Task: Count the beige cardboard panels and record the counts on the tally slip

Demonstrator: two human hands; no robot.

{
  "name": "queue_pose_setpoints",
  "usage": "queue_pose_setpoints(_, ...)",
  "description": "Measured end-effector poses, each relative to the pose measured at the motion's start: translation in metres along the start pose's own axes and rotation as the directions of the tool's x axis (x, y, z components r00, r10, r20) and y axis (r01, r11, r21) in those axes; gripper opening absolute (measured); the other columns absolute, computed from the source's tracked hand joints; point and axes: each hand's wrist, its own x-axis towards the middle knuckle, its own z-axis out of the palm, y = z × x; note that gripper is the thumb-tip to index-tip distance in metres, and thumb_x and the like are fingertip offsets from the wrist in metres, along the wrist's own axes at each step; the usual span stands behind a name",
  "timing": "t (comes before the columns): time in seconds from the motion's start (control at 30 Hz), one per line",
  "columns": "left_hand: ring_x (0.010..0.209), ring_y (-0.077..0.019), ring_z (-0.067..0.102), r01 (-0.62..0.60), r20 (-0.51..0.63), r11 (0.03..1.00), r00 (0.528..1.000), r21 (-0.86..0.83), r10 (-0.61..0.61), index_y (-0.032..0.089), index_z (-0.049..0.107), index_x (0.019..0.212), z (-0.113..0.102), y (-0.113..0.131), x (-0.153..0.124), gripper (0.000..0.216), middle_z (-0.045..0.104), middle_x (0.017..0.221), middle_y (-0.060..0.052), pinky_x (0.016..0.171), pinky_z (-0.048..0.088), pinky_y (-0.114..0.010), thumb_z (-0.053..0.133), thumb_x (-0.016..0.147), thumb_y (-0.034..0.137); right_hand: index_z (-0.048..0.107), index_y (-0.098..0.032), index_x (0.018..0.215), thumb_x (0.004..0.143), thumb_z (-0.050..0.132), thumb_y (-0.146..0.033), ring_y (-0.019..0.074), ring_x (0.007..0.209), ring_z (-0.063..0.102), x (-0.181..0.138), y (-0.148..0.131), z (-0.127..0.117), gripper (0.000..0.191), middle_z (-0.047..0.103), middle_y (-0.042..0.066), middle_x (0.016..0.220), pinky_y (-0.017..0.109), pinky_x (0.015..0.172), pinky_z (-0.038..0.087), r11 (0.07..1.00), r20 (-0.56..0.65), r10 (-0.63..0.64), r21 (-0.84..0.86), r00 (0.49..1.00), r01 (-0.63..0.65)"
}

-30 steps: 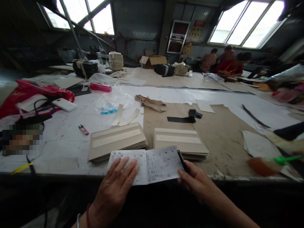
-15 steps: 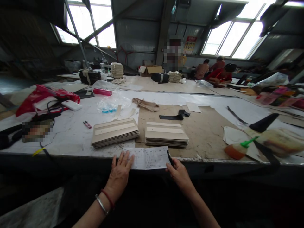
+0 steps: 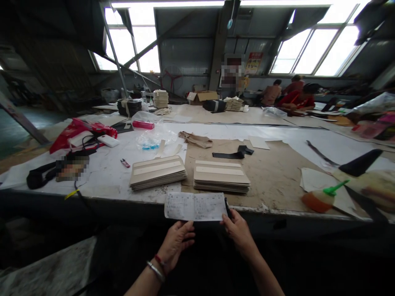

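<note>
An open notebook point(image 3: 195, 206) with handwritten pages lies at the near edge of the table point(image 3: 105, 181). My right hand point(image 3: 237, 230) holds a black pen point(image 3: 227, 207) at the notebook's right edge. My left hand point(image 3: 177, 242) is just below the notebook's lower left part, fingers loosely curled, holding nothing. Behind the notebook sit two stacks of tan card pieces with pale strips, the left stack point(image 3: 158, 172) and the right stack point(image 3: 221, 176).
A glue bottle with green nozzle point(image 3: 322, 198) lies at right. Black straps point(image 3: 233, 153), a small red clipper point(image 3: 125, 163), a white phone point(image 3: 108, 141) on a red bag point(image 3: 77, 129) and a pink bottle point(image 3: 143, 125) lie farther back. Several people sit at the far right.
My left hand has slid off the notebook's left page and pulled back below its edge. The view has risen and drawn away from the table. My right hand keeps the pen.
</note>
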Motion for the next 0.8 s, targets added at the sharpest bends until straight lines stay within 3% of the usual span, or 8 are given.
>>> queue_pose_setpoints(0.2, 0.07, -0.0126, 0.06, 0.092, 0.035, 0.968, 0.996, -0.233, -0.086, 0.008, 0.051, 0.094, 0.02, 0.003, 0.025, 0.022, 0.06, 0.088, -0.01, 0.059, 0.05, -0.021, 0.062, 0.083, 0.025, 0.051, -0.014, 0.091, 0.069, 0.055, -0.047, 0.0072, 0.04, 0.037, -0.004, -0.01, 0.006, 0.04, 0.055, -0.002, 0.057, 0.019, 0.038, 0.025, 0.999, -0.01, 0.05, 0.017, 0.999, -0.05)
queue_pose_setpoints(0.4, 0.06, -0.0102, 0.058, 0.073, -0.029, 0.955, 0.996, -0.289, -0.085, 0.003, 0.053, 0.092, 0.024, 0.007, 0.033, 0.015, 0.061, 0.077, -0.011, 0.052, 0.048, -0.017, 0.055, 0.087, 0.017, 0.054, -0.014, 0.095, 0.069, 0.057, -0.044, 0.0077, 0.043, 0.04, -0.005, -0.018, 0.011, 0.04, 0.059, 0.0, 0.062, 0.019, 0.039, 0.027, 0.996, -0.014, 0.085, 0.034, 0.996, -0.085)
queue_pose_setpoints(0.6, 0.059, -0.0112, 0.058, 0.053, -0.038, 0.946, 0.997, -0.32, -0.068, 0.002, 0.053, 0.09, 0.018, 0.01, 0.034, 0.014, 0.061, 0.073, -0.011, 0.052, 0.049, -0.018, 0.054, 0.087, 0.016, 0.054, -0.014, 0.077, 0.065, 0.062, -0.044, 0.0051, 0.042, 0.037, -0.007, -0.022, 0.019, 0.033, 0.055, -0.002, 0.058, 0.017, 0.038, 0.025, 0.985, -0.012, 0.143, 0.104, 0.99, -0.14)
queue_pose_setpoints(0.8, 0.058, -0.0101, 0.057, 0.042, -0.026, 0.945, 0.998, -0.325, -0.053, 0.003, 0.052, 0.087, 0.015, 0.015, 0.03, 0.012, 0.06, 0.07, -0.01, 0.051, 0.048, -0.017, 0.054, 0.086, 0.015, 0.051, -0.014, 0.076, 0.06, 0.063, -0.044, 0.0038, 0.041, 0.037, -0.008, -0.024, 0.026, 0.036, 0.054, -0.003, 0.057, 0.015, 0.036, 0.023, 0.98, -0.029, 0.154, 0.129, 0.988, -0.149)
